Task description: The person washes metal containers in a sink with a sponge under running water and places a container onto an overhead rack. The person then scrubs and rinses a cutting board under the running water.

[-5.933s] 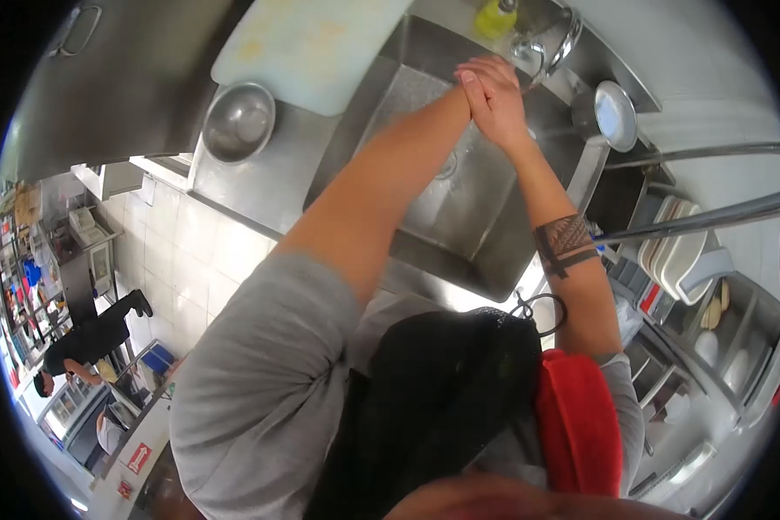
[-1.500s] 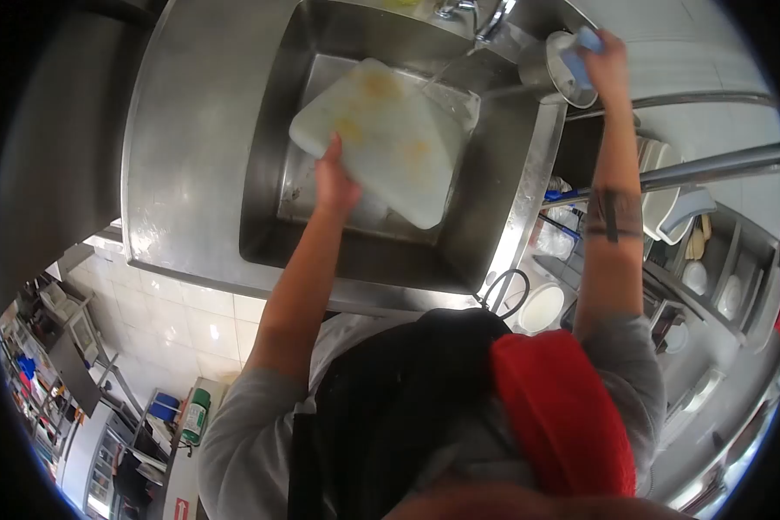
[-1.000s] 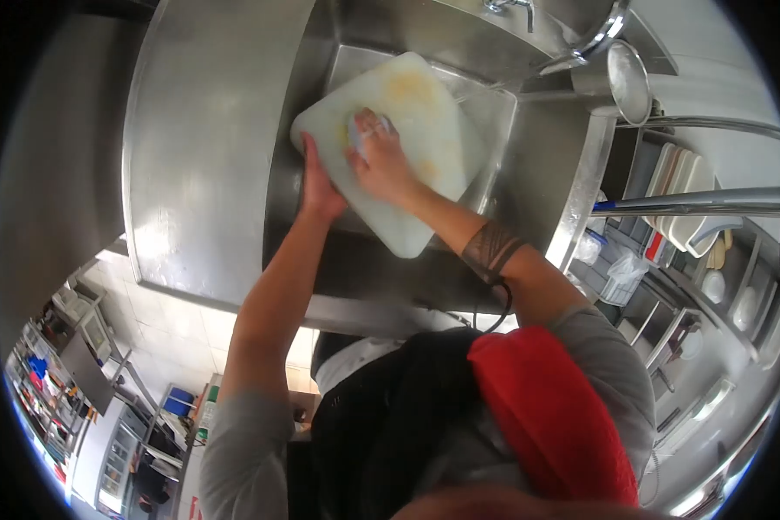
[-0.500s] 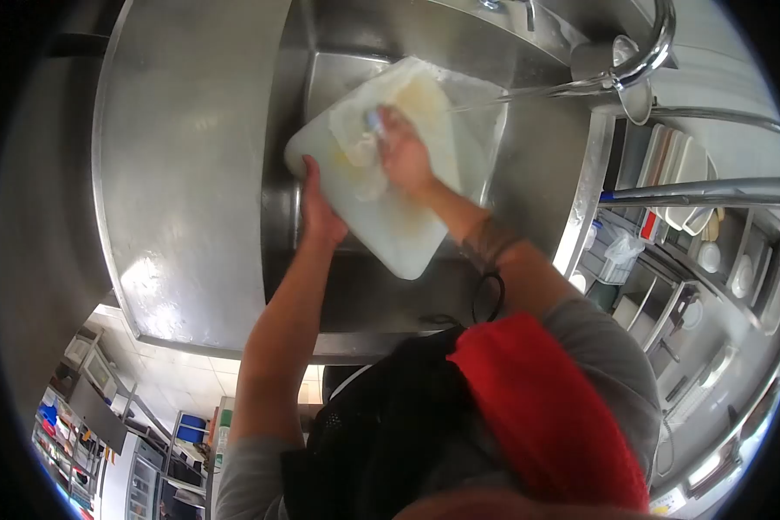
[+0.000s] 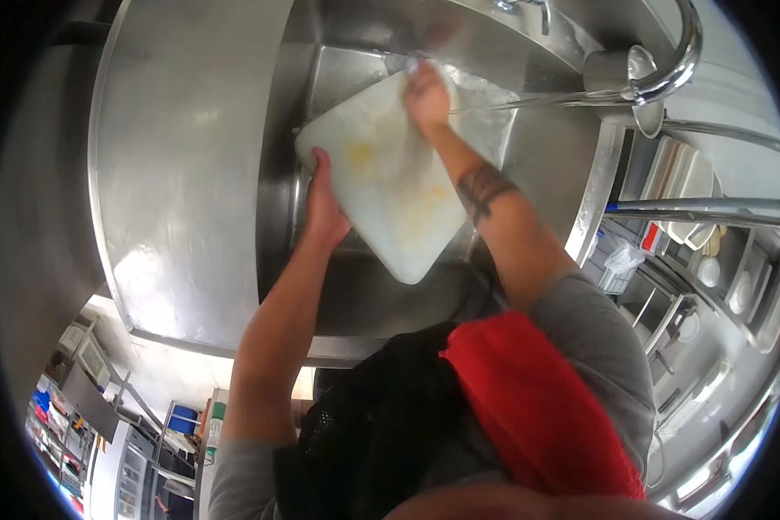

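Observation:
A large white cutting board [image 5: 390,186] with yellowish stains lies slanted in the metal sink [image 5: 546,165]. My left hand [image 5: 323,204] grips its left edge, with the thumb on top and the fingers hidden underneath. Over the far corner of the board is my right hand [image 5: 428,97], closed and smeared by motion. A small pale bluish thing shows at its fingertips, too blurred to name. Water [image 5: 537,102] streams sideways from the faucet [image 5: 667,74] towards the board near my right hand.
A broad steel drainboard [image 5: 182,173] adjoins the sink on the left. To the right, several boards or trays [image 5: 680,178] stand upright in a rack, beside shelves with dishes. A red cloth [image 5: 537,390] hangs over my apron.
My right hand has moved from the middle of the board up to its far corner. Foam on the surface has thinned, showing yellow stains. My left hand keeps its hold.

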A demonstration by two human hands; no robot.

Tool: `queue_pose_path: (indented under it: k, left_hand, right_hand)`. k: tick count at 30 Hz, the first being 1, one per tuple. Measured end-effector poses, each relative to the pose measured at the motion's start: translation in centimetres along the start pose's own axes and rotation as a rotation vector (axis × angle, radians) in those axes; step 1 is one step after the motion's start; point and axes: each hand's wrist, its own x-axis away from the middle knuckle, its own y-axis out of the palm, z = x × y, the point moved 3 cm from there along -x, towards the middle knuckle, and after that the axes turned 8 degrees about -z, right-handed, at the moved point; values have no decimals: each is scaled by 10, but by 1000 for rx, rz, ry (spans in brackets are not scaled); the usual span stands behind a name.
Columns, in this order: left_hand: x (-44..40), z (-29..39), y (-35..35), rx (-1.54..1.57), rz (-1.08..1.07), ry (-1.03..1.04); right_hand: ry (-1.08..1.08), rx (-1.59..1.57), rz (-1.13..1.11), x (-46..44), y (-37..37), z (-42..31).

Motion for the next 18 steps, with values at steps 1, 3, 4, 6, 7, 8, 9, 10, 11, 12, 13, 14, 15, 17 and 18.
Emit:
queue_pose_path:
  k: [1,3,4,6,7,8,9,10,11,12,13,14,15,17,18]
  left_hand:
    - [-3,0,-3,6,36,-24]
    - [-5,8,-4,17,53,-24]
    - [-5,9,-3,35,62,-27]
    - [-4,8,-1,93,-23,-11]
    - [-3,10,1,133,-108,5]
    - [-3,10,1,132,-112,3]
    - [-4,10,-4,72,-46,3]
    - [-7,8,-10,13,23,4]
    - [-11,3,-14,55,-94,5]
    - [-11,2,-12,55,-91,-1]
    - [-10,0,-9,39,-48,-29]
    - [-8,-1,-6,24,-4,-52]
    - [-7,-2,-5,23,3,-53]
    - [-7,-3,0,2,-33,-38]
    - [-7,-4,-1,-7,-41,-54]
  right_hand:
    - [2,57,119,-15,0,-4]
    - [-19,-9,81,2,18,-32]
    - [-42,-64,45,18,23,-49]
    - [-285,-136,11,91,2,-111]
    - [-322,-207,-96,132,-13,-127]
    - [-356,-279,-198,156,-24,-138]
    - [-359,-278,-195,161,-33,-127]
    - [-481,-249,-296,173,-42,-103]
    - [-599,-218,-398,189,-47,-74]
    - [-465,-458,-314,186,-33,-26]
    - [-477,13,-241,162,-44,-7]
    - [-367,113,-106,134,-38,13]
    - [16,-114,-58,101,-39,1]
    - [-141,15,96,62,-8,-15]
    - [-198,-23,91,68,1,-36]
